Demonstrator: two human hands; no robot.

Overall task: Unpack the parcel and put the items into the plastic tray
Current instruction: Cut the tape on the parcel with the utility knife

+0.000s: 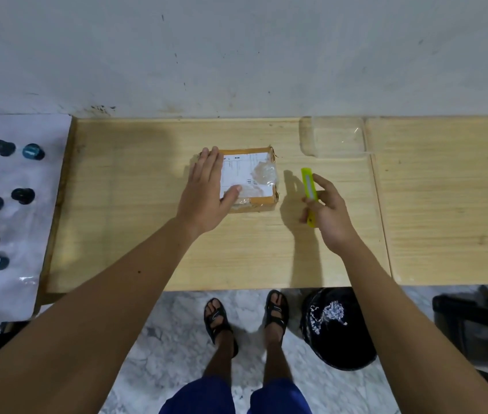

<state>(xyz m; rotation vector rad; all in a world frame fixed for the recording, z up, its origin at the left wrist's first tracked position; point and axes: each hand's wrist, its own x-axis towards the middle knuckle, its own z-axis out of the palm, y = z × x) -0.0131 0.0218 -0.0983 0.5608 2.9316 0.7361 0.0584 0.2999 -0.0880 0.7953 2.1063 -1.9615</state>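
A small cardboard parcel (250, 177) lies flat near the middle of the wooden table (153, 234), sealed with clear, crinkled tape and bearing a white shipping label (242, 171) on top. The label's print is too small and blurred to read. The left hand (206, 189) rests palm-down on the parcel's left part, its fingers straight and close together reaching toward the far left corner, and its thumb spread out across the label toward the near edge. The right hand (330, 213) is just to the right of the parcel, apart from it and raised over the table, casting a shadow between itself and the box. It holds a yellow-green utility knife (310, 192), pinched between thumb and fingers with the fingers partly curled; the knife points away from the person and no blade can be made out.

Farther back and to the right, against the wall, sits the clear plastic tray (336, 137), well apart from both hands.

At the left edge, a white sheet (27, 210) carries a scatter of small dark round caps (23, 195), some with blue tops; any writing on them is illegible. Below the table edge are the person's sandalled feet (218, 321) on a marble floor (177, 339) and a black bin (338, 327) beside the right foot.
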